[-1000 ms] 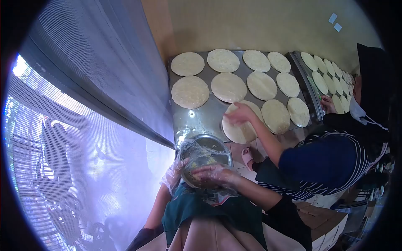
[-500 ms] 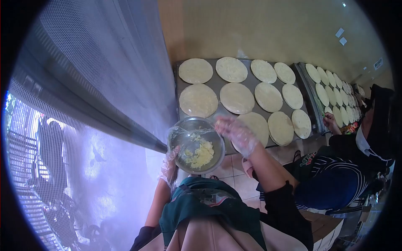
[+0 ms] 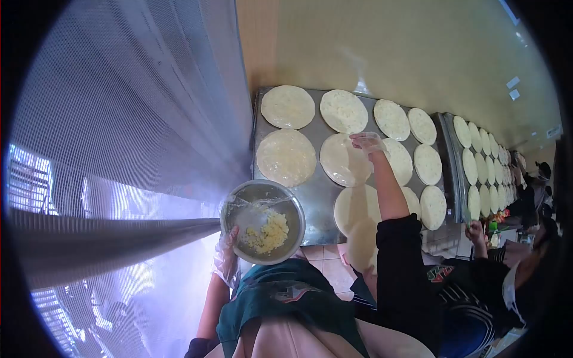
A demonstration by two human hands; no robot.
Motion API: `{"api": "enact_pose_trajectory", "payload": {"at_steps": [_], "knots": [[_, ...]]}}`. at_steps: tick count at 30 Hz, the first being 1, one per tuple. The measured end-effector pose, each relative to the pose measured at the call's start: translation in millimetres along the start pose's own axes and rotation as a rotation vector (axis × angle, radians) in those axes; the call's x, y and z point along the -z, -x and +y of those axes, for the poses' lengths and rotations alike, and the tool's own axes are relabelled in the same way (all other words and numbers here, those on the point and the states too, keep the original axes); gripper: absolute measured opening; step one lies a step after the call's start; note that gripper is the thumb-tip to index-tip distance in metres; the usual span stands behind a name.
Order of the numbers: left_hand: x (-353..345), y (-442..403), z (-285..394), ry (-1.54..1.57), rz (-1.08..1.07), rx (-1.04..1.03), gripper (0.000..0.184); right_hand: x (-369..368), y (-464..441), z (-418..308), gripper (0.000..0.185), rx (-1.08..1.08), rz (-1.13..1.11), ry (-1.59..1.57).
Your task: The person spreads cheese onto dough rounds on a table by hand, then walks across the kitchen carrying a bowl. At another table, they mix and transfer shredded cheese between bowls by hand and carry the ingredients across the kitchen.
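My left hand [image 3: 225, 258], in a clear plastic glove, grips the left rim of a round metal bowl [image 3: 291, 203], thumb over the edge. Pale yellow crumbly shreds [image 3: 268, 234], which look like grated cheese, lie heaped in the bowl. My right hand [image 3: 368, 142], gloved too, is stretched out above a flat round dough base [image 3: 338, 162] in the second row. Its fingers are drawn together, pointing left; what they hold, if anything, is too small to make out. More pale dough rounds [image 3: 286, 158] surround it on a metal table [image 3: 316, 200].
A sheer mesh curtain [image 3: 149, 119] hangs along the left, and a tan wall [image 3: 382, 48] stands behind the table. To the right, another table carries many dough rounds [image 3: 470, 166]. A co-worker's hand [image 3: 476, 232] reaches toward it; the co-worker is close on my right.
My right hand has moved from beside the bowl's rim up and right, over a dough round. The bowl now appears slightly lower and further left. The view has shifted.
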State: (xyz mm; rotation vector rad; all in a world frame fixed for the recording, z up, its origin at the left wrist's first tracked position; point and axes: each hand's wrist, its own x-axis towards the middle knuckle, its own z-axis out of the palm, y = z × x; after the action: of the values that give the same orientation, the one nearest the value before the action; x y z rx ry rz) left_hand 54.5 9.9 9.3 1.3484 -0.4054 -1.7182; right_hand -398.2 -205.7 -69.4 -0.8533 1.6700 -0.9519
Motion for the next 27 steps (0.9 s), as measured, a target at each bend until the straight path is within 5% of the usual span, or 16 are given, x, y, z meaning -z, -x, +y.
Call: {"api": "enact_pose_trajectory", "payload": {"at_steps": [8, 10, 17, 19, 22, 27], "knots": [[-21.5, 5.5, 6.9, 0.025, 0.119, -0.028, 0.060, -12.6, -69.7, 50.8, 0.011, 0.170, -0.270, 0.024], [-27.4, 8.6, 13.8, 0.067, 0.098, 0.000, 0.060, -28.7, -42.8, 23.5, 0.012, 0.354, -0.142, 0.717], [-23.1, 5.4, 9.1, 0.085, 0.115, -0.016, 0.058, -41.9, -57.0, 49.1, 0.014, 0.520, -0.297, 0.534], [-25.4, 7.0, 10.7, 0.071, 0.143, -0.050, 0.056, -55.2, -15.7, 10.3, 0.011, 0.536, -0.219, 0.965], [-21.6, 6.4, 9.3, 0.070, 0.143, -0.064, 0.055, -57.2, -12.0, 19.3, 0.017, 0.455, -0.236, 1.160], [-16.0, 6.7, 6.4, 0.095, 0.128, -0.083, 0.055, -41.2, -46.4, 98.8, 0.016, 0.576, -0.345, 0.747]]}}
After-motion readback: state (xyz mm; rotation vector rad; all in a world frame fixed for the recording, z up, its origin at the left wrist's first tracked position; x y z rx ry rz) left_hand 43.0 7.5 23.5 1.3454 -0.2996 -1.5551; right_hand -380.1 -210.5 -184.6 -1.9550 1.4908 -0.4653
